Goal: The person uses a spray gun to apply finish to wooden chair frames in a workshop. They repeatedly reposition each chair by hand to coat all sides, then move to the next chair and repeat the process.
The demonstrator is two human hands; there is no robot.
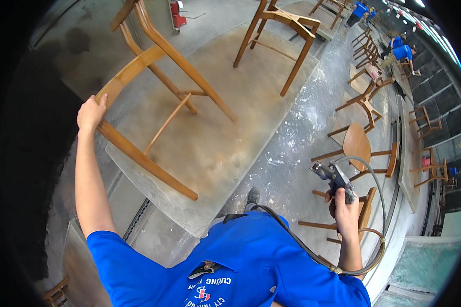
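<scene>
My left hand (pixel 91 113) is closed round a corner of a brown wooden chair frame (pixel 148 162), where a leg meets the seat rail. That chair is tilted, its legs pointing right over a flat, overspray-stained board (pixel 200 148); no seat panel shows in it. In my right hand (pixel 346 212) is a metal spray gun (pixel 339 179), held out to the right, apart from the chair. The fingers wrap its handle; whether the trigger is pressed cannot be told. A hose (pixel 382 204) loops from the gun down past my right forearm.
Another seatless chair frame (pixel 296 23) stands at the board's far end. Along the right, a row of chairs includes one with a round seat (pixel 357 146). A red device (pixel 177 16) is at the back. People in blue shirts (pixel 403 52) work farther off.
</scene>
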